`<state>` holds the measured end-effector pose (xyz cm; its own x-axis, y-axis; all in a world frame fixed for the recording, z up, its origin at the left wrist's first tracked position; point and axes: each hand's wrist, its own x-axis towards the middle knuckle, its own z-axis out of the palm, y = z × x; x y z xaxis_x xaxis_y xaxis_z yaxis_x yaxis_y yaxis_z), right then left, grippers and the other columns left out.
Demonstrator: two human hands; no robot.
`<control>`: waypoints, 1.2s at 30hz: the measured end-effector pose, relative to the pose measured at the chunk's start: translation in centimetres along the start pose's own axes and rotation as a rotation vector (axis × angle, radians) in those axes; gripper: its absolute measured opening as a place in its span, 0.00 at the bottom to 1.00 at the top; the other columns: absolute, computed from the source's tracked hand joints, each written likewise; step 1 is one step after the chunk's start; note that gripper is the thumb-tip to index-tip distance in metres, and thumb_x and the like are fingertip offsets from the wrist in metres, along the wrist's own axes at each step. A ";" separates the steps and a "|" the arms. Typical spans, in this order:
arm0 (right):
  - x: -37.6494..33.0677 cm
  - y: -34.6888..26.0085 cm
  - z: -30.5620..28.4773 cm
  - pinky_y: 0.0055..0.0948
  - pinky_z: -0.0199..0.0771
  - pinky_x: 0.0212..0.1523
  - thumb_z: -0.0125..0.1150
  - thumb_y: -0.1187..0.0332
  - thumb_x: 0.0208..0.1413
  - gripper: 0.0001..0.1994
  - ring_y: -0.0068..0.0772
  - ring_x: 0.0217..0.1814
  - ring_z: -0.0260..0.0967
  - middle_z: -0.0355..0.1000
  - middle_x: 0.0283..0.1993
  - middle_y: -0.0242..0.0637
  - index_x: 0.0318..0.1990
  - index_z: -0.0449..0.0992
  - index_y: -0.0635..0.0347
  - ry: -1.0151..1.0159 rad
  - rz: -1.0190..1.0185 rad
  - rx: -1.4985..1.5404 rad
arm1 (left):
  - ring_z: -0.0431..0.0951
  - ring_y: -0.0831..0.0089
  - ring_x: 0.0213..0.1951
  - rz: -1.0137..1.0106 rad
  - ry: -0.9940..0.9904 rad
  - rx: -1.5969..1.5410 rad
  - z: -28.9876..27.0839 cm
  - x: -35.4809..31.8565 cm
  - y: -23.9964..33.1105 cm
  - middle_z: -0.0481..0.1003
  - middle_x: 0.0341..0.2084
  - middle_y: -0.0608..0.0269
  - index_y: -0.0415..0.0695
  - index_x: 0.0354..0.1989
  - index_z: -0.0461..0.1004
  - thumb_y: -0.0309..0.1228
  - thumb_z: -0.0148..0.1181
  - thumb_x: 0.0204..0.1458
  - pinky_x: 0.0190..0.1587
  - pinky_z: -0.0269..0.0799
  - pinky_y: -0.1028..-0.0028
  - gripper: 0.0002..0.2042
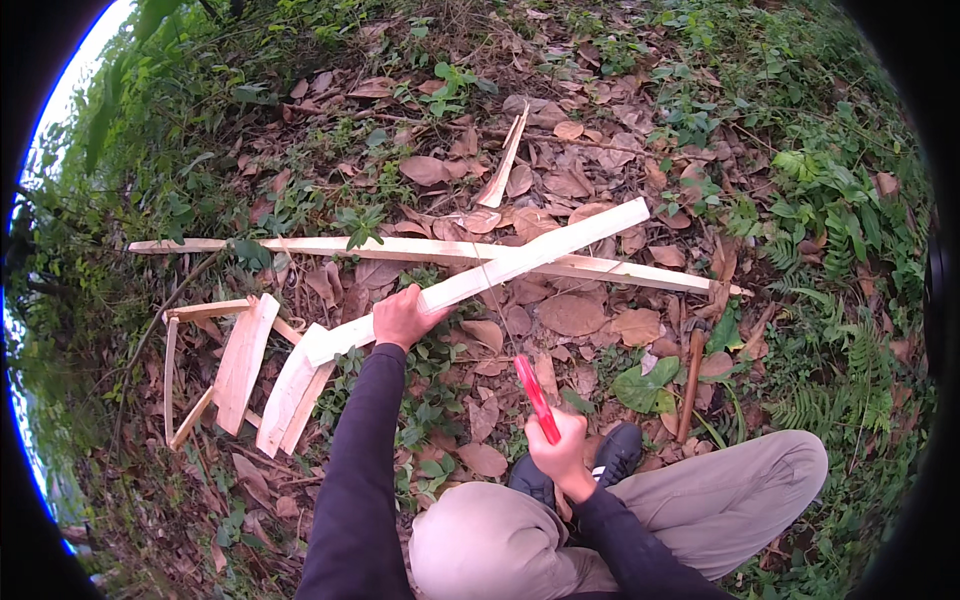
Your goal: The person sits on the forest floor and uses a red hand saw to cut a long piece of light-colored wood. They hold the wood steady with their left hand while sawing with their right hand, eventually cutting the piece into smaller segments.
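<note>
Left hand: the left hand (403,318), just left of the frame's centre, is closed around a pale wooden plank (480,277), gripping it near its lower left end.
Right hand: the right hand (560,448), low and right of centre, is closed in a fist around a red tool (535,397); the red part sticks up and to the left out of the fist. What kind of tool it is cannot be told.
Plank: it runs aslant from the lower left up to the right of centre, its far end lying across a long thin strip (430,250).
Long strip: it stretches almost level across the middle of the frame, from the left side to the right.
Wood pieces: several short pale boards (245,365) lie in a loose heap at the left, just beside the plank's near end; one splinter (505,165) lies apart, above centre.
Hammer: a wooden-handled hammer (692,375) lies on the leaves, right of the right hand.
Ground: dry brown leaves (575,315) and green weeds all round.
Person: bent knees in beige trousers and dark shoes (620,452) at the lower edge.
</note>
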<state>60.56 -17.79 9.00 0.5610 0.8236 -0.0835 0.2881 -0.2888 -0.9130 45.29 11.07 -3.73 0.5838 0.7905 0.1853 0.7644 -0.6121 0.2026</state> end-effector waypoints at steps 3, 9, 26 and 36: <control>1.0 -0.7 0.1 0.33 0.63 0.20 0.60 0.75 0.49 0.07 0.36 0.14 0.66 0.64 0.15 0.46 0.22 0.72 0.66 0.023 0.006 -0.001 | 0.82 0.61 0.22 -0.006 -0.045 -0.024 -0.2 0.0 -0.2 0.78 0.17 0.59 0.47 0.25 0.73 0.67 0.66 0.41 0.26 0.77 0.63 0.31; -1.7 -0.1 -1.2 0.32 0.60 0.19 0.60 0.74 0.50 0.10 0.25 0.13 0.62 0.59 0.12 0.44 0.20 0.70 0.68 0.035 0.052 0.018 | 0.82 0.60 0.23 -0.020 -0.049 -0.011 -0.3 -0.2 -0.2 0.79 0.18 0.58 0.47 0.25 0.73 0.64 0.67 0.42 0.27 0.76 0.62 0.29; -4.1 -0.5 -2.6 0.30 0.58 0.18 0.59 0.77 0.50 0.09 0.16 0.16 0.56 0.58 0.12 0.36 0.20 0.69 0.67 0.012 0.125 0.064 | 0.81 0.61 0.22 -0.001 -0.037 -0.009 -0.1 -0.2 -0.1 0.78 0.17 0.58 0.47 0.25 0.73 0.64 0.67 0.42 0.26 0.76 0.62 0.29; -2.9 0.2 -2.2 0.28 0.54 0.18 0.60 0.75 0.52 0.08 0.15 0.16 0.55 0.59 0.13 0.30 0.22 0.72 0.67 -0.001 0.065 0.038 | 0.81 0.60 0.21 -0.034 -0.084 0.014 0.0 -0.5 -0.2 0.78 0.16 0.58 0.47 0.26 0.73 0.67 0.64 0.43 0.26 0.76 0.62 0.30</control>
<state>60.68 -21.29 9.92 0.5765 0.8044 -0.1436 0.2214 -0.3230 -0.9201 44.86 10.80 -3.85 0.5776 0.8105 0.0969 0.7878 -0.5846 0.1942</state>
